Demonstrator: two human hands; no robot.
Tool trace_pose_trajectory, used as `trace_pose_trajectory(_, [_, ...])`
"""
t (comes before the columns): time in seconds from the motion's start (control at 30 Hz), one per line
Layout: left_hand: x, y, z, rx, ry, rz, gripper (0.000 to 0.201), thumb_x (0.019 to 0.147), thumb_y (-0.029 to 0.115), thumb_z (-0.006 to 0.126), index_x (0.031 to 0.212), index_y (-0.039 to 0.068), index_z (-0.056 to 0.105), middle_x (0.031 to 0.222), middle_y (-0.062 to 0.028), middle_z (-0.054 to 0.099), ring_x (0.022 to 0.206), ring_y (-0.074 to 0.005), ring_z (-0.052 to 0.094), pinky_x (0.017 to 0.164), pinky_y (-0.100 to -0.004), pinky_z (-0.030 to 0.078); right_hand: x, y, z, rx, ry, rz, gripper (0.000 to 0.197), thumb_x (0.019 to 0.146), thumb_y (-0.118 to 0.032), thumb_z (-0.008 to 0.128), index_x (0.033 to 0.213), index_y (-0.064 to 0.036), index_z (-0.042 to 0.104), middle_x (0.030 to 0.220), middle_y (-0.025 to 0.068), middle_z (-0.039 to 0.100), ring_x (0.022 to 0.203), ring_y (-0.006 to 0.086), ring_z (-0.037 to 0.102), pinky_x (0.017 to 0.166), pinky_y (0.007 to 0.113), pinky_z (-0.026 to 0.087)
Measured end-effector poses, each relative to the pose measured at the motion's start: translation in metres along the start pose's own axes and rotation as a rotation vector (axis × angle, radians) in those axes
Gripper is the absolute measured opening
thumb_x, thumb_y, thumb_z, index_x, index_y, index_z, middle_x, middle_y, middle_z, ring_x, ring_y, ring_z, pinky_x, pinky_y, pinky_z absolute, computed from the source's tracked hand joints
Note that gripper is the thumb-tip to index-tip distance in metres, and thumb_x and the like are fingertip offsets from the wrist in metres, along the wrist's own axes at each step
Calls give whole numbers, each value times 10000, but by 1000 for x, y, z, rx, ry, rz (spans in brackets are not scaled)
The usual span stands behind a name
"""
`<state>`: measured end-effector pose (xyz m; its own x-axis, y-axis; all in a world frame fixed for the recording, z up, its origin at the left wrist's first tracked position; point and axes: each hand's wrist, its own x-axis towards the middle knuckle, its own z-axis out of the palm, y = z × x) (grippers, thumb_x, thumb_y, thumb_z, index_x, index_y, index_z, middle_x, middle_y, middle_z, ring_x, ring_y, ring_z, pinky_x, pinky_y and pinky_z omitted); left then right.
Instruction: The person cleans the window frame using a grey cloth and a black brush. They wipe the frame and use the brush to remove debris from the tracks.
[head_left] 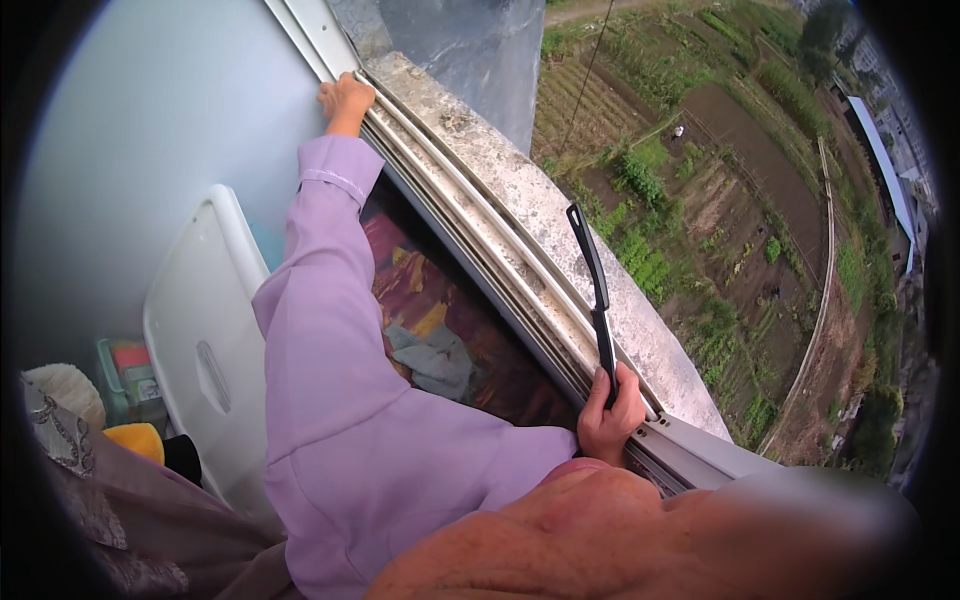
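My left hand point(347, 100), at the end of a purple sleeve, reaches to the far end of the window and rests with its fingers bent around the pale window frame point(312, 35). Nearer, my right hand point(612, 408) grips a slim black-handled tool point(588, 245) over the sill. The tool points up and away, with a hole near its far tip; its lower end is hidden in my fingers. Beneath it runs the metal window track point(480, 225), whose grooves look dirty.
Outside the track lies a rough concrete ledge point(545, 225), with a long drop to garden plots point(720, 210). Inside are a grey cloth point(432, 362) on a patterned dark red surface, a white plastic lid or panel point(190, 300), and a green container point(135, 380).
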<state>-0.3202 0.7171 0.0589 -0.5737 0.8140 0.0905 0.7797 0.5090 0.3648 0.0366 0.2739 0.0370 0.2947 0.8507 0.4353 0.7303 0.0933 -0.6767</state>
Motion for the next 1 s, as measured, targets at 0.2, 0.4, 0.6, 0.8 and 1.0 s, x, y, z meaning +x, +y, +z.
trace_pose_trajectory(0.2, [29,-6,20,76,14,-24,432,859,261,564,1281,171,562,1444,-242,278,1305,-433,345,1036,-439,403,-3,3,1,-10,5,12,167,830,6,635,980,45,574,758,176,580,626,353,562,552,408,422])
trace_pose_trajectory(0.4, [31,-5,23,134,49,105,352,887,218,521,1221,153,611,1383,-274,359,1244,-458,420,1007,-477,416,0,3,4,1,35,-15,166,813,23,634,966,47,576,742,172,577,593,337,546,537,399,412])
trace_pose_trajectory(0.6, [28,-11,33,176,226,222,262,879,190,519,1049,113,703,1239,-238,487,1176,-423,465,906,-486,486,1,2,1,31,8,1,175,810,26,635,972,52,573,747,178,575,595,337,546,536,399,412])
trace_pose_trajectory(0.8, [28,-11,38,342,350,344,251,882,186,509,982,94,720,1178,-170,528,1142,-365,475,892,-465,488,3,3,2,49,31,-16,172,814,24,635,972,53,573,755,180,577,607,342,551,544,399,422])
trace_pose_trajectory(1.0, [25,-5,32,440,284,399,251,896,187,511,1002,116,727,1180,-105,575,1142,-295,516,912,-427,475,3,2,1,50,25,-9,173,811,25,639,969,53,574,755,182,579,614,346,559,554,397,432])
